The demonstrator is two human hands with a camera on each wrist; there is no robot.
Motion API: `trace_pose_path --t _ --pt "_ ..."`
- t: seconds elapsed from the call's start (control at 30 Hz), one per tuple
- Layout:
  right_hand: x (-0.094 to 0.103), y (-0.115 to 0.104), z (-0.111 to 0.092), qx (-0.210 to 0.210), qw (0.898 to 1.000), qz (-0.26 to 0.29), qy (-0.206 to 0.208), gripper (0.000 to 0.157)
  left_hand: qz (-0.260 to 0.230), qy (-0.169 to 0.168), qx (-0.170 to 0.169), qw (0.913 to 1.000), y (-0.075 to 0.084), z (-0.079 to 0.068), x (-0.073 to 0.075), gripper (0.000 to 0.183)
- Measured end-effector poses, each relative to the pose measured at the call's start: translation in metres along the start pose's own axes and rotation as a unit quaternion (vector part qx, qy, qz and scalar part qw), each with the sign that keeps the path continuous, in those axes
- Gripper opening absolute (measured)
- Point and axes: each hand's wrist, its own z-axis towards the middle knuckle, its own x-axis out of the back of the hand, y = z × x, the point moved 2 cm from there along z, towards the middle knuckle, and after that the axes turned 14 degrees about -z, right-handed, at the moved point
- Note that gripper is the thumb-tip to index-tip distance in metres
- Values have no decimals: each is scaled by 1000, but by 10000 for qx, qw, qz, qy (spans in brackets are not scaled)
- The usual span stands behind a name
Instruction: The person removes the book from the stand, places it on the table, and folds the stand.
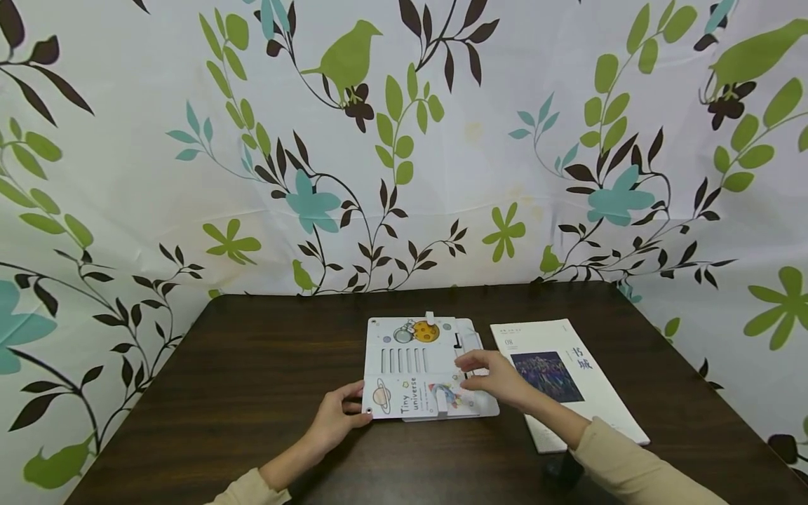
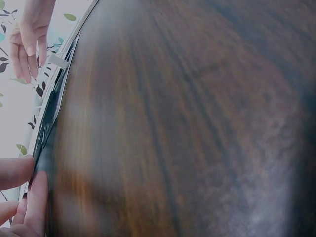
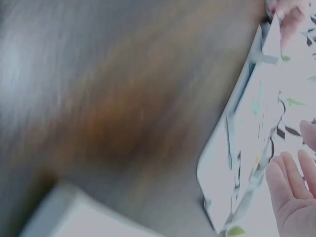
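A white book stand (image 1: 404, 365) printed with planets and "Tiny universe" lies folded on the dark table. My left hand (image 1: 336, 419) pinches its near left corner, thumb on one side and fingers on the other, as the left wrist view also shows at the stand's edge (image 2: 48, 106). Above the stand's right part is my right hand (image 1: 495, 377), its fingers loosely extended and holding nothing. In the right wrist view those fingers (image 3: 295, 185) stand apart from the panel (image 3: 247, 123). Small pale clips (image 1: 431, 318) sit on the stand's far and near edges.
A white book (image 1: 602, 393) with a dark picture on its cover lies right of the stand, partly under my right forearm in the head view. The dark wooden table (image 1: 252, 372) reaches back to a leaf-and-bird patterned cloth (image 1: 473, 175).
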Motion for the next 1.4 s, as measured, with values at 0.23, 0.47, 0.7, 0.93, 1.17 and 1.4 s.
trace_pose_path --t 0.23,0.47,0.7,0.93,1.17,1.4 --pt "17 15 -3 -271 9994 122 197 32 -10 -16 17 10000 1 -2 1 60" --pt "13 30 -8 -602 9979 234 60 21 -24 -40 -51 10000 1 -3 1 59" --pt "10 36 -10 -731 9973 105 -14 12 -67 -37 -80 9999 0 -3 1 58" --pt "9 38 -6 -733 9973 -61 -75 10 -93 3 -116 9999 2 -3 1 58" --pt "11 37 -3 -709 9973 -78 -185 10 -35 -55 -169 9998 2 0 1 57" --pt "11 42 3 -409 9977 -143 -527 11 -33 -56 -116 9999 3 -1 0 58"
